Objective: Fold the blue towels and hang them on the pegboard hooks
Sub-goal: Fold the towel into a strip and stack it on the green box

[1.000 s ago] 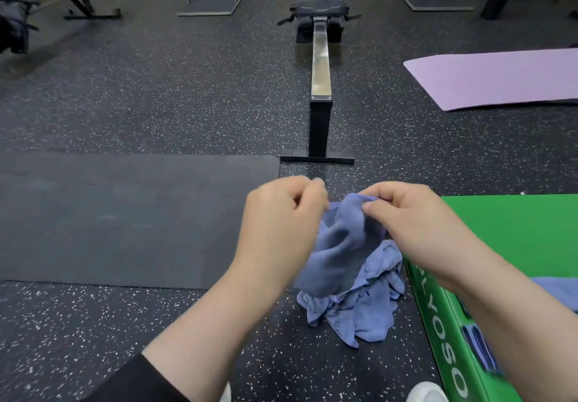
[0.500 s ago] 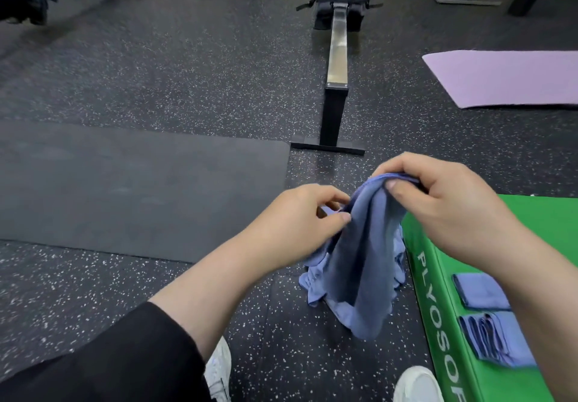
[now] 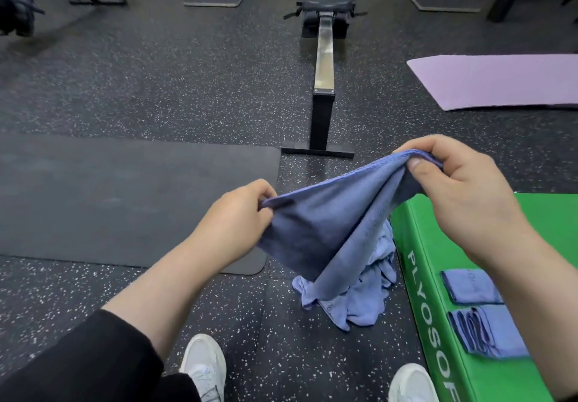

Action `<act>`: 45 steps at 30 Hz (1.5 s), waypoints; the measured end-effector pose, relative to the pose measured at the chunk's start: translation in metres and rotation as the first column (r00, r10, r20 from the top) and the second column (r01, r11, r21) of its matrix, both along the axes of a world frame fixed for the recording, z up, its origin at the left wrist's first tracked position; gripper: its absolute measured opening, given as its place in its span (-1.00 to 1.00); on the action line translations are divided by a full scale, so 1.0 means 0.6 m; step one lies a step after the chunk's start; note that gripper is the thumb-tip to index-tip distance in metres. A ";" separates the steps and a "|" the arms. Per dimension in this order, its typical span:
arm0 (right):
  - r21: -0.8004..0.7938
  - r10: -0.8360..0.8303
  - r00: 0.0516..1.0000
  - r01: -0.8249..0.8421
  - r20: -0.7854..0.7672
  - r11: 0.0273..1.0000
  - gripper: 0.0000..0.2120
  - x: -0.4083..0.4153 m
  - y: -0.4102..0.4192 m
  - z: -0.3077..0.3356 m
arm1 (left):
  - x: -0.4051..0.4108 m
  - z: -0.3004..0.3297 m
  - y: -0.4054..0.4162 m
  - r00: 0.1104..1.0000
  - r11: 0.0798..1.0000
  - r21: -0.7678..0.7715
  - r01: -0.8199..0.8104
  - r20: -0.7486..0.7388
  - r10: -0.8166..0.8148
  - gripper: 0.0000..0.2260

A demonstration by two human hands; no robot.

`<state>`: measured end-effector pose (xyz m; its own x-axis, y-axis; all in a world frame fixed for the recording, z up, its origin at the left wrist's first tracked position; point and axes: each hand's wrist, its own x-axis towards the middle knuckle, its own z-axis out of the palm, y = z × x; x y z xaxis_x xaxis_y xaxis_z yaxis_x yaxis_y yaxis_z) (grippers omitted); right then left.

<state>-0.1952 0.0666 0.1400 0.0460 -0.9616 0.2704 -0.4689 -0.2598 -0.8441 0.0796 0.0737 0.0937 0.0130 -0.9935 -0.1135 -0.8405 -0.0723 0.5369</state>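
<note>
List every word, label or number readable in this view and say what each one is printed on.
"PLYOSOF": white capitals running down the side of the green plyo box; the word is cut off at the frame's lower edge.
A small mark on a crumpled blue towel on the floor: too small to read.
Nothing else legible.

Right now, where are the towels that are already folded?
Head view, lower right: two folded towels lie on the green plyo box, just right of the crumpled towel pile on the floor.
</note>
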 end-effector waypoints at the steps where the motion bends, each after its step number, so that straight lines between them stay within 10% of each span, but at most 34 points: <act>1: 0.008 -0.023 1.000 0.023 0.014 1.000 -0.70 -0.005 -0.003 -0.004 | 0.007 0.001 0.001 1.000 1.000 -0.017 -0.013 -0.016 0.012 -0.89; 13: 0.087 -0.156 0.985 0.162 -0.071 0.983 -0.77 -0.029 -0.019 -0.039 | 0.042 0.013 0.016 0.994 0.975 -0.200 0.095 -0.024 -0.102 -0.87; 45: 0.181 -0.084 0.963 0.133 -0.257 0.974 -0.76 -0.027 -0.031 -0.065 | 0.070 0.014 0.000 0.942 0.981 0.101 0.168 0.277 -0.190 -0.72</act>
<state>-0.2113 0.0481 0.1012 -0.0200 -0.9973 0.0704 -0.6845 -0.0377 -0.7281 0.1216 0.0740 0.1021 -0.1220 -0.9711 -0.2052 -0.9598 0.0628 0.2734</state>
